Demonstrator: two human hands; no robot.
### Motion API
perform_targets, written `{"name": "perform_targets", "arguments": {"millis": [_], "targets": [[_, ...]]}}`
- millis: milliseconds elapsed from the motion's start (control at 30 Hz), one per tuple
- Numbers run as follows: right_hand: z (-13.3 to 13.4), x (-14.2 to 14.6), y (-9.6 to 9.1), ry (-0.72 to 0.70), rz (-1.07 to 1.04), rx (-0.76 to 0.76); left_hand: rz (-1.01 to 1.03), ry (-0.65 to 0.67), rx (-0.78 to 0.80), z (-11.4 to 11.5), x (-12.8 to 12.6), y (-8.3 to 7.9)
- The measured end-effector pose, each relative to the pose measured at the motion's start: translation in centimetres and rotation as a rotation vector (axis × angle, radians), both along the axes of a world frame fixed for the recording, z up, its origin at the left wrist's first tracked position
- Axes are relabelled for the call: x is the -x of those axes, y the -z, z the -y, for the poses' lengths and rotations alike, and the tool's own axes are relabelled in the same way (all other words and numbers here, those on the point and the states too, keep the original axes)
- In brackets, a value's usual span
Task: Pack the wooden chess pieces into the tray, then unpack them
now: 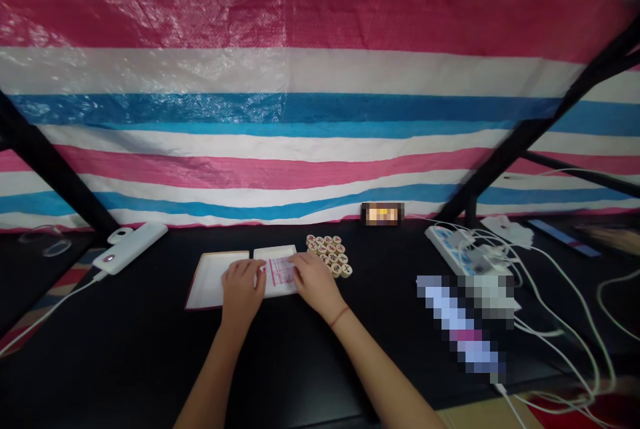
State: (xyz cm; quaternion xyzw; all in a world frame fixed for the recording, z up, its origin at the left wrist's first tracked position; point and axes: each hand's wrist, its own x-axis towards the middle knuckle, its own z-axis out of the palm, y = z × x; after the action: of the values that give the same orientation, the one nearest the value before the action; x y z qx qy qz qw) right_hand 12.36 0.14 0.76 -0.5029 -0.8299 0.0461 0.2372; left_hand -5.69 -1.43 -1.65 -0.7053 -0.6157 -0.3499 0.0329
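Note:
My left hand lies on the left edge of a white sheet printed with a red grid, a xiangqi board by its look. My right hand rests on the sheet's right side, and its fingers cover part of the grid. A white shallow box lid with a red rim lies just left of the sheet. Round wooden xiangqi pieces with red characters stand in a tight cluster beyond my right fingers. I cannot tell whether either hand grips the sheet.
The black tabletop holds a white power bank at left and a power strip with tangled white cables at right. A pixelated object and a small pixelated item also stand there. A striped tarp hangs behind.

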Motion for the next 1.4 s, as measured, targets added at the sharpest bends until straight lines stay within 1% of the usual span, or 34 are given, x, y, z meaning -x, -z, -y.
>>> {"name": "perform_targets", "arguments": {"millis": [67, 133, 267, 333, 400, 467, 533, 600, 633, 667, 733, 767, 800, 833, 967, 1000, 1033, 1100, 1200, 1300, 1400], "targets": [[-1.4, 2.3, -0.2, -0.048, 0.237, 0.121, 0.002, -0.077, 0.015, -0.3, 0.9, 0.1], [-2.7, 3.9, -0.2, -0.048, 0.315, 0.167, -0.003, -0.113, 0.064, -0.4, 1.3, 0.2], [-4.4, 5.4, 0.0, -0.005, 0.325, 0.205, -0.025, -0.099, 0.154, -0.2, 1.3, 0.2], [-4.8, 5.5, -0.1, 0.003, 0.313, 0.226, -0.03, -0.089, 0.164, -0.1, 1.2, 0.1], [-4.8, 5.0, -0.6, -0.011, 0.281, 0.237, -0.032, -0.082, 0.174, -0.1, 1.2, 0.1], [-4.3, 3.5, -1.4, -0.033, 0.231, 0.237, -0.028, -0.069, 0.182, -0.2, 1.3, 0.2], [-3.3, 0.9, -2.2, -0.053, 0.123, 0.24, -0.015, -0.043, 0.179, -0.3, 1.5, 0.4], [-2.0, -2.6, -2.6, -0.102, -0.221, 0.298, 0.004, -0.006, 0.166, -0.5, 1.6, 0.6], [-1.2, -4.5, -2.7, -0.134, -0.326, 0.362, 0.011, 0.015, 0.159, -0.5, 1.6, 0.8], [-0.4, -6.2, -2.5, -0.143, -0.381, 0.44, 0.017, 0.036, 0.153, -0.6, 1.6, 0.9], [1.2, -8.9, -1.6, -0.119, -0.382, 0.581, 0.024, 0.07, 0.143, -0.7, 1.5, 1.1], [1.9, -9.8, -0.9, -0.086, -0.353, 0.604, 0.025, 0.08, 0.137, -0.7, 1.5, 1.1], [2.6, -10.4, -0.2, -0.045, -0.316, 0.587, 0.021, 0.084, 0.131, -0.6, 1.4, 1.0], [3.2, -10.6, 0.5, 0.002, -0.279, 0.524, 0.011, 0.084, 0.123, -0.5, 1.3, 0.9], [5.7, -9.7, 3.0, 0.228, -0.156, 0.053, -0.097, 0.019, 0.1, 0.7, 1.0, 0.2], [6.3, -9.3, 3.4, 0.257, -0.136, -0.028, -0.136, -0.01, 0.102, 1.2, 0.9, 0.1], [6.9, -8.8, 3.7, 0.262, -0.117, -0.072, -0.176, -0.037, 0.107, 1.7, 0.8, 0.1], [7.9, -8.0, 4.3, 0.221, -0.084, -0.09, -0.251, -0.072, 0.135, 2.7, 0.6, 0.2], [8.5, -7.3, 4.9, 0.171, -0.05, -0.081, -0.339, -0.052, 0.177, 3.6, 0.4, 0.8], [8.3, -7.4, 5.2, 0.165, -0.043, -0.065, -0.389, -0.025, 0.176, 3.7, 0.2, 1.4], [7.9, -7.7, 5.2, 0.154, -0.051, -0.063, -0.412, -0.022, 0.153, 3.1, 0.1, 1.6]]}}
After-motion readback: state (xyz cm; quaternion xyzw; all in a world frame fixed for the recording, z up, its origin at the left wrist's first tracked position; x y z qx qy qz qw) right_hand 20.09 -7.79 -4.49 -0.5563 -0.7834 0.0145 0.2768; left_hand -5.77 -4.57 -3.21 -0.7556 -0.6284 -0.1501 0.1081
